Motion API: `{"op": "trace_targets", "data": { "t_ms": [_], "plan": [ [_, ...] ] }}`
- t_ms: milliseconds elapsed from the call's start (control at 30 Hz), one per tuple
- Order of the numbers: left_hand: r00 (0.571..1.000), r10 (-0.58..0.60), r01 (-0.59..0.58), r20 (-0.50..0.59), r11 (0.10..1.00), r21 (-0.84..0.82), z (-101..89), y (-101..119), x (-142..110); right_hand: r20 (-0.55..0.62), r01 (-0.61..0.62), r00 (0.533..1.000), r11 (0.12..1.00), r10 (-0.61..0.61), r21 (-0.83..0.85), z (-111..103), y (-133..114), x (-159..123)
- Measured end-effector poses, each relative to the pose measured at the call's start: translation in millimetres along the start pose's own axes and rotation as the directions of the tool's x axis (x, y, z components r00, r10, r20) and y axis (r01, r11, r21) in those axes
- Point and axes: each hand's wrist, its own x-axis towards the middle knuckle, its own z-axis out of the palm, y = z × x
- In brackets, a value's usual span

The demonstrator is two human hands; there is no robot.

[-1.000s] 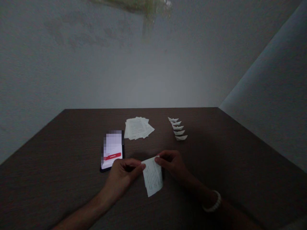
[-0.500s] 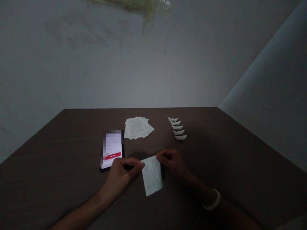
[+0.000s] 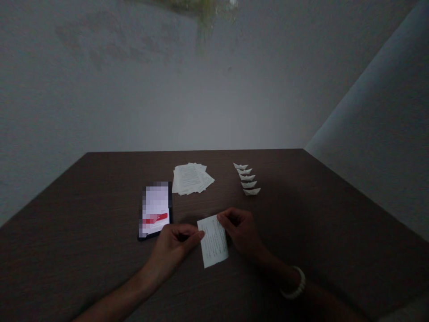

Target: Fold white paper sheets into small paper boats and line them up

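Observation:
A small sheet of printed paper (image 3: 214, 243) is held between my two hands above the dark table. My left hand (image 3: 179, 243) pinches its left edge a little below the top corner, thumb in front. At the top right corner, the thumb and fingers of my right hand (image 3: 239, 228) grip the same sheet. Lines of print face me, and the lower right edge curls slightly. Beyond my right hand, several folded paper boats (image 3: 248, 178) stand in a row. A loose pile of printed sheets (image 3: 191, 179) lies farther back, left of the boats.
A phone (image 3: 156, 208) with a lit screen and a red bar lies just beyond my left hand. The brown table (image 3: 318, 223) reaches back to a grey wall (image 3: 208, 103). A pale bracelet (image 3: 295, 284) circles my right wrist.
My left hand's pinch has slid slightly down the paper's left edge, away from the top corner. The sheet's lower edge has risen a little. My right hand keeps its hold.

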Motion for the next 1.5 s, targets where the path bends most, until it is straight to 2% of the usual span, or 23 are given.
{"op": "trace_targets", "data": {
  "t_ms": [100,200,467,700,900,1100,1333,1500],
  "plan": [
    [0.999,0.02,-0.02,0.026,1.0,-0.012,-2.0,-2,1,0.044,-0.071,0.997,0.992,0.067,0.1,-3,0,5],
    [0.999,0.02,-0.019,0.047,1.0,-0.016,-3.1,-5,1,0.081,-0.111,0.991,0.988,0.102,0.111,-7,0,8],
    [0.999,-0.03,0.03,0.015,1.0,0.01,-3.2,-5,2,0.077,-0.06,0.995,0.998,0.058,0.025,-7,2,7],
    [0.999,-0.004,0.003,-0.043,1.0,-0.022,-3.9,0,-1,0.131,-0.122,0.985,0.991,0.114,0.059,-8,-2,7],
    [0.999,0.015,-0.015,-0.052,1.0,-0.002,-3.9,-2,-1,0.073,-0.065,0.995,0.998,0.064,0.003,-7,-1,5],
    [0.999,-0.008,0.006,-0.046,0.999,-0.04,-2.8,-3,-1,0.082,-0.082,0.993,0.997,0.082,-0.011,-9,-2,6],
    [1.0,0.0,-0.001,-0.03,0.999,-0.052,-1.9,-5,-2,0.097,-0.04,0.994,0.994,0.049,-0.101,-14,0,8],
    [0.997,-0.009,0.004,-0.071,0.998,-0.067,-2.7,-3,-1,0.125,-0.088,0.988,0.996,0.091,-0.025,-13,4,8]
  ]
}}
